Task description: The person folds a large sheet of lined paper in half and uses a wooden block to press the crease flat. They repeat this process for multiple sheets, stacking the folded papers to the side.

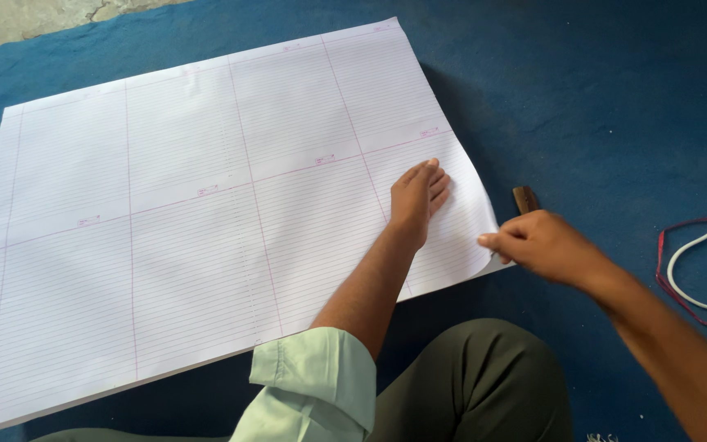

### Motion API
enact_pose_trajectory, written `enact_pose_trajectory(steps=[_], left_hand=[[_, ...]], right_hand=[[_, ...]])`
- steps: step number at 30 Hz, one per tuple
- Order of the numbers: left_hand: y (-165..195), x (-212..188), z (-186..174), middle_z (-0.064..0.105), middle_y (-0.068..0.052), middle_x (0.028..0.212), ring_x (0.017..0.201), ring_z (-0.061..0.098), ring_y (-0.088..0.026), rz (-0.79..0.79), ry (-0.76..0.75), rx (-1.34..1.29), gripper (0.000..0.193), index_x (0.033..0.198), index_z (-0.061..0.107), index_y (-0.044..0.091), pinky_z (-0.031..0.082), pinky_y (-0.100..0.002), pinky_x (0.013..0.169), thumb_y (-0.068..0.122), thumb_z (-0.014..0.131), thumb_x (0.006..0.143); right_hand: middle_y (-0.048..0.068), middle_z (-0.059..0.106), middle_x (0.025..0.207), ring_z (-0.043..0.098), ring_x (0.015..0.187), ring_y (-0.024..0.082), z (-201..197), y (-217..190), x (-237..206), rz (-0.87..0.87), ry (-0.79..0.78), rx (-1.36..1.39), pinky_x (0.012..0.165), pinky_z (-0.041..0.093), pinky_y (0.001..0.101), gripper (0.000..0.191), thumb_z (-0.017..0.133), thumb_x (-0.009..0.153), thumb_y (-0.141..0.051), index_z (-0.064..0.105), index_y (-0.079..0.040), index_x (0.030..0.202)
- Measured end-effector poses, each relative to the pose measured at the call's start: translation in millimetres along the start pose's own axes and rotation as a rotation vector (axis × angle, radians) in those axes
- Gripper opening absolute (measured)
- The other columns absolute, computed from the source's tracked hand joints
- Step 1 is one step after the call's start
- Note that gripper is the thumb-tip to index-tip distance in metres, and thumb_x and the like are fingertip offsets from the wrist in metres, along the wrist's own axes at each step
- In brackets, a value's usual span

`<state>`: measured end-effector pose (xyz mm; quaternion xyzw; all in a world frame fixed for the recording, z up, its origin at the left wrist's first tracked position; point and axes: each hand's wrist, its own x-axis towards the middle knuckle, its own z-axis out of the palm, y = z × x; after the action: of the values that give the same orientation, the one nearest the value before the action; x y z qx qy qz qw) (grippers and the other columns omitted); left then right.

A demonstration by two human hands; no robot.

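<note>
While pressed flat: left hand [419, 196], fingers together, palm down on the paper [190, 213], arm reaching in from below.
Right hand: [538, 245] pinches the paper's curled right corner, thumb against fingers.
Paper: one big ruled stack, white with pink lines, flat on blue carpet [599, 90].
Right of paper: one small brown block [525, 199]; farther right, two cords [697, 262], white and red.
</note>
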<state>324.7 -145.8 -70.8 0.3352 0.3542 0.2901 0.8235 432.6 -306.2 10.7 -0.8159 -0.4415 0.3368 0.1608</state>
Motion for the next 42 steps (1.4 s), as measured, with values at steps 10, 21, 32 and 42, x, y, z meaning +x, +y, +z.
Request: enact_pose_trajectory(steps=[10,21,32,42], left_hand=[[11,11,-5,0.035,-0.036,0.152,0.144,0.04,-0.041,0.11,0.032,-0.124,0.078,0.153,0.015,-0.006,0.041,-0.044,0.117,0.048,0.035,0.101],[28,36,-28,0.029,-0.035,0.156,0.147,0.034,-0.041,0.187,0.047,-0.28,0.097,0.156,0.009,0.0,0.035,-0.046,0.12,0.071,0.029,0.093],[35,52,-40,0.026,-0.034,0.157,0.149,0.031,-0.041,0.19,0.025,-0.295,0.095,0.156,0.011,0.001,0.033,-0.048,0.121,0.071,0.023,0.094],[34,61,-43,0.033,-0.029,0.155,0.147,0.032,-0.038,0.161,0.052,-0.279,0.075,0.151,0.028,0.0,0.033,-0.049,0.12,0.055,0.017,0.101]], right_hand=[[0.004,0.06,0.046,0.05,0.04,0.017,13,-24,-5,-0.339,-0.129,-0.554,0.052,0.046,0.0331,0.044,0.066,0.091,-0.039,0.062,-0.013,0.057],[0.004,0.057,0.046,0.048,0.051,0.02,16,21,7,-0.608,-0.196,-0.489,0.084,0.047,0.0407,0.043,0.069,0.09,-0.034,0.056,-0.011,0.055],[0.004,0.056,0.048,0.052,0.068,0.017,4,27,12,-0.462,-0.292,-0.46,0.073,0.048,0.0417,0.042,0.07,0.087,-0.037,0.053,-0.011,0.06],[0.003,0.053,0.051,0.05,0.063,0.02,7,31,17,-0.506,-0.365,-0.532,0.071,0.049,0.0399,0.044,0.066,0.093,-0.038,0.05,-0.012,0.061]])
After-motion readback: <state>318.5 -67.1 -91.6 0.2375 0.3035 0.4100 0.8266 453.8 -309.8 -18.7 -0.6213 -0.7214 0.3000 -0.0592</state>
